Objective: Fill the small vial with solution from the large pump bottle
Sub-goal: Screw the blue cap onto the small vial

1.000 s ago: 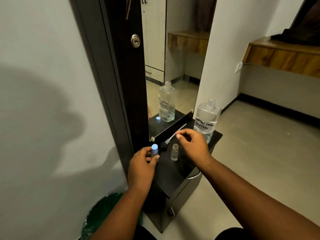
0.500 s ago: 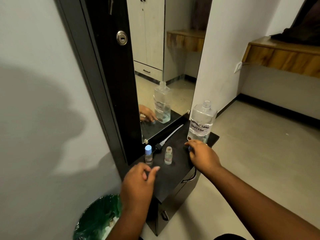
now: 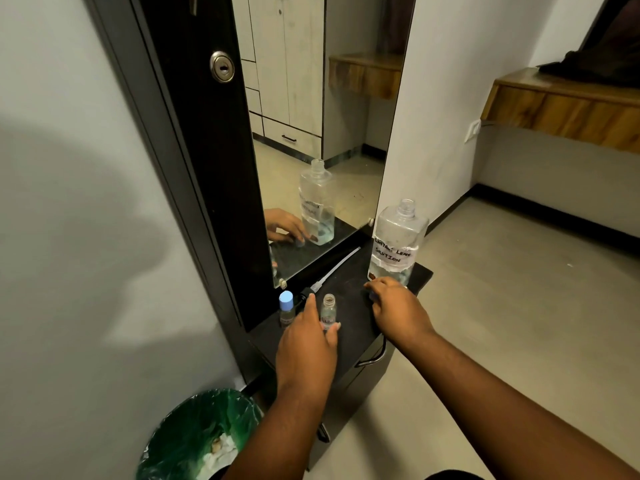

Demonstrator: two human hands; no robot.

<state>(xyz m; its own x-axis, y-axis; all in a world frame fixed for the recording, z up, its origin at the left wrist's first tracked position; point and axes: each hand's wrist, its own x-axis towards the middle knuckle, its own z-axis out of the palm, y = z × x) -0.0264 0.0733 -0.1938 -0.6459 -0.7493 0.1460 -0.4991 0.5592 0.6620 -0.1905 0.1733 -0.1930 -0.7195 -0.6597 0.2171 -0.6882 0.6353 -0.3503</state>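
The left hand [image 3: 306,344] is open around the small open vial [image 3: 328,310] on the black shelf [image 3: 349,327], so it should hold it straight, while the right hand [image 3: 398,308] rests empty by the big bottle [image 3: 396,242].

Both arms reach forward from the bottom edge, bare to the wrist. The left hand [image 3: 306,344] is palm down, fingers [image 3: 310,304] spread loosely — the index finger stretched straight ahead, the thumb angled out to the right. Nothing is gripped in it. The right hand [image 3: 398,310] lies further forward and to the right — palm down, knuckles raised, fingertips curled under and out of view.
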